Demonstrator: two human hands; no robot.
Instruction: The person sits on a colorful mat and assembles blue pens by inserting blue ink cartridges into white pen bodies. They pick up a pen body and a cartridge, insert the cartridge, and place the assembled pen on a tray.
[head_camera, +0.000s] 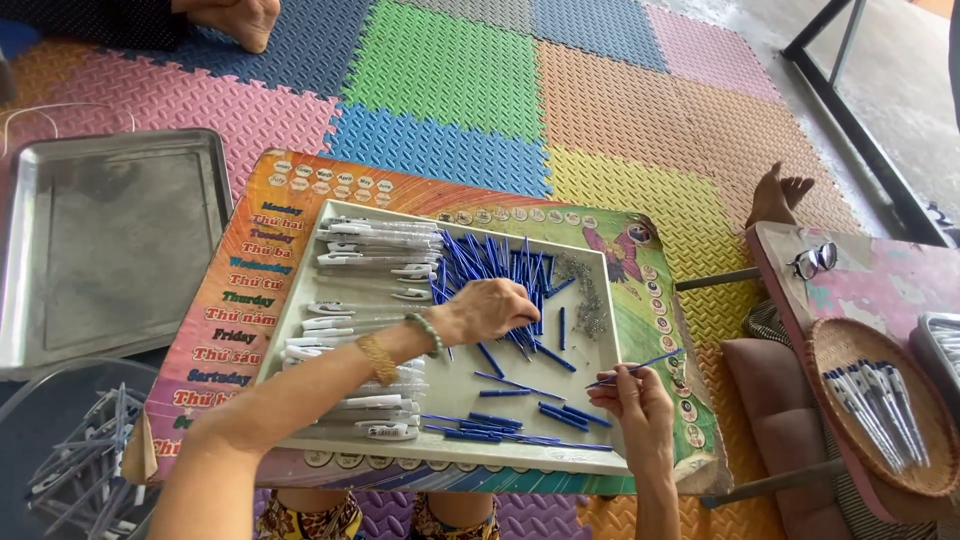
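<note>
A white tray (600, 455) lies on a colourful printed board. Clear pen barrels with white clips (375, 245) fill its left side; several blue pen parts (495, 260) lie heaped in the middle, and small metal springs (585, 300) sit at the right. My left hand (490, 310) reaches into the blue heap with fingers curled over the parts; whether it grips any is hidden. My right hand (635, 395) hovers over the tray's right edge and pinches a thin blue refill (640, 367) that points up to the right.
An empty metal tray (30, 250) sits at the left on foam floor mats (450, 70). A clear container of pens (85, 465) is at bottom left. At the right, a woven basket of assembled pens (830, 355), eyeglasses (815, 260), and another person's foot (780, 195).
</note>
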